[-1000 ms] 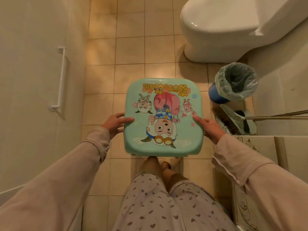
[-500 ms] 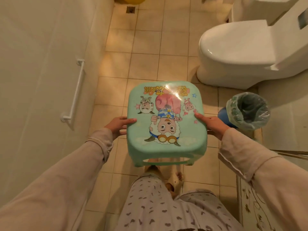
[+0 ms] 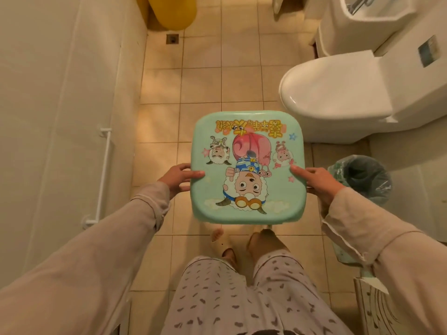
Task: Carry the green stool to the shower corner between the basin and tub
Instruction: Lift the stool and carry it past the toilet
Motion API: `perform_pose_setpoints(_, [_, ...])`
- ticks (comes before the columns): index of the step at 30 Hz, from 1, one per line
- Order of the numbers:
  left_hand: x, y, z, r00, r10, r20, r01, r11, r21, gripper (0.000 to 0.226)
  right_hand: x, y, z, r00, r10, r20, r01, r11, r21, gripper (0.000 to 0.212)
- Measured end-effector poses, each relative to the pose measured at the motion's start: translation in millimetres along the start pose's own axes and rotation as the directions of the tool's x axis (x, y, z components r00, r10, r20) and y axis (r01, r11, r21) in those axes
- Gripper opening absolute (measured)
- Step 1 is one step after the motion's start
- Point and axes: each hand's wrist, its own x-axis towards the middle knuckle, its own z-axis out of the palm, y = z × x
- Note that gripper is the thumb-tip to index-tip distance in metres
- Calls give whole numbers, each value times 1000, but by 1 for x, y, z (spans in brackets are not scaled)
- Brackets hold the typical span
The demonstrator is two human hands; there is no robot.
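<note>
The green stool (image 3: 246, 209), with cartoon sheep printed on its square seat, is held level above the tiled floor in front of my legs. My left hand (image 3: 177, 176) grips its left edge with the thumb on top of the seat. On the opposite edge my right hand (image 3: 316, 180) holds on the same way. The stool's legs are hidden under the seat. A white tub wall (image 3: 65, 117) with a grab rail (image 3: 102, 175) runs along the left. Part of a white basin (image 3: 367, 22) shows at the top right.
A white toilet (image 3: 338, 97) with its lid down stands on the right. Beside it is a bin lined with a plastic bag (image 3: 362, 180). A yellow object (image 3: 171, 10) and a floor drain (image 3: 172, 39) lie at the far end of the tiled floor (image 3: 205, 76).
The view has moved forward along the floor with the stool held in both hands. The toilet is now alongside, and the basin, drain and yellow object have come into sight.
</note>
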Motion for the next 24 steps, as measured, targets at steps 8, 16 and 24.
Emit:
perform_pose_setpoints(8, [62,82,-1,999,-11,-44,14,997,72,28,73,-83,-27,1000,28,9,-28,999,-40,46])
perform_pose_setpoints(16, [108,153,-5,993,-4,-118,7,1000,27,30,142,-177,-46,1000,20,6,-18,982,-190,63])
perform_pose_setpoints(24, [134,203,-26,973,47,-227,-70,993,-91,49,194,-244,-40,993,17,114,10,972,-234,49])
